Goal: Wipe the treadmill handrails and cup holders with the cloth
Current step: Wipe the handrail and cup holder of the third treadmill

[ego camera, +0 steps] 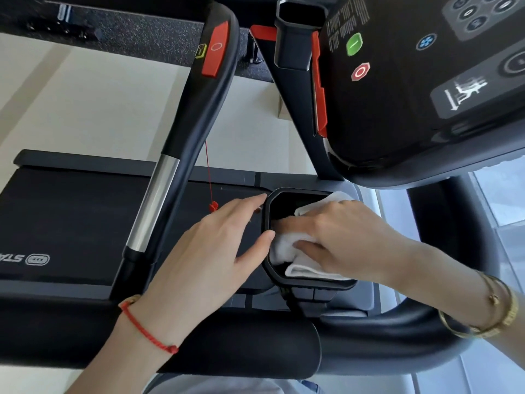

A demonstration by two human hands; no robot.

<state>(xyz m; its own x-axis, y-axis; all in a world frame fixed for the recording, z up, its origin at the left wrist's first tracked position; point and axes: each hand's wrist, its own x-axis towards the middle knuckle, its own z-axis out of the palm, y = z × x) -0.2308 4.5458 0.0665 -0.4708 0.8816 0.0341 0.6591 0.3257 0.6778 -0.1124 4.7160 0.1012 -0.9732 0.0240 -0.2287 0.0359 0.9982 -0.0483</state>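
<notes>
Below you lies the dark treadmill belt (71,211), with the cup holder (284,281) beside it. Your right hand (338,237) grips the white cloth (284,245) inside the holder, while your left hand (210,248) rests flat, fingers straight, against its rim. Most of the cloth is hidden under your fingers.

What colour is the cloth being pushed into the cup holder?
White. The cloth shows best in the head view, under the right hand.
</notes>
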